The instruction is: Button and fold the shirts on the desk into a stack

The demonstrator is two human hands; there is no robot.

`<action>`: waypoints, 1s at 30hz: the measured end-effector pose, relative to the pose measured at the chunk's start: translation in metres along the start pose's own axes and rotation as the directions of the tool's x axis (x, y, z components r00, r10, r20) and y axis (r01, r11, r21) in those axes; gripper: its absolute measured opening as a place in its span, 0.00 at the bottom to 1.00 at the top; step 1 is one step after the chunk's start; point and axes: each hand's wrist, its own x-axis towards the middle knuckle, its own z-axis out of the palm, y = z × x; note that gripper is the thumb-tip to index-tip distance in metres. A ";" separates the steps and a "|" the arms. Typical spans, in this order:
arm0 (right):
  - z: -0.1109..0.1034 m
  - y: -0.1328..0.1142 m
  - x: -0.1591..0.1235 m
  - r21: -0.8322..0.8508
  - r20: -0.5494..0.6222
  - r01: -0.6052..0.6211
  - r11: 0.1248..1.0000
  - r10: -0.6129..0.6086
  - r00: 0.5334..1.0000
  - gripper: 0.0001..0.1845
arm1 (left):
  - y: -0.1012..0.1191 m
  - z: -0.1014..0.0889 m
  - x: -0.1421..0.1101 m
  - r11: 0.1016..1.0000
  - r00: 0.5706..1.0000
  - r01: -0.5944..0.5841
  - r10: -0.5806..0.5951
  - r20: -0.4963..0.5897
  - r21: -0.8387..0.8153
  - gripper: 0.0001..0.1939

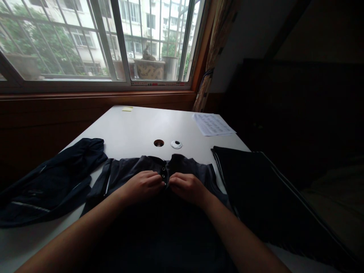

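A dark short-sleeved shirt lies face up on the white table, its collar toward the window. Small round snap buttons run down the strip at its neck opening. On the left of this strip, my left hand pinches the fabric edge with curled fingers. Just across the opening, my right hand grips the other edge in the same way. Both hands are closed, a small gap apart, and their fingertips are partly hidden. The lower part of the shirt is lost in shadow.
A crumpled dark garment lies at the left, and folded dark trousers lie at the right. Farther back on the table are a cable hole, its round cover, printed papers and a yellow note.
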 end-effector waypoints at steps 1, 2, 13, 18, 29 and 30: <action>0.000 0.000 0.000 0.006 -0.012 0.001 1.000 -0.001 1.000 0.07 | 0.001 -0.001 0.000 1.000 1.000 0.013 -0.013 -0.014 -0.020 0.11; 0.001 0.000 -0.001 0.010 -0.022 0.001 1.000 -0.001 1.000 0.07 | 0.001 -0.001 0.001 0.999 0.999 0.029 -0.030 -0.024 -0.042 0.11; 0.004 -0.002 -0.002 -0.015 -0.074 -0.022 1.000 0.021 0.997 0.07 | 0.003 -0.004 0.000 0.987 0.993 0.099 -0.105 -0.046 -0.125 0.10; 0.007 -0.004 0.002 0.119 -0.102 -0.061 0.991 0.073 0.992 0.03 | 0.003 -0.004 0.001 0.999 0.996 0.032 -0.035 -0.079 -0.038 0.09; 0.008 -0.007 0.007 0.389 -0.114 -0.199 0.900 0.261 0.959 0.03 | 0.006 -0.003 0.001 1.000 0.993 0.026 -0.026 -0.115 0.001 0.08; 0.007 -0.008 0.008 0.409 -0.106 -0.197 0.891 0.261 0.959 0.04 | 0.006 -0.003 0.001 0.999 0.991 0.042 -0.045 -0.129 -0.022 0.07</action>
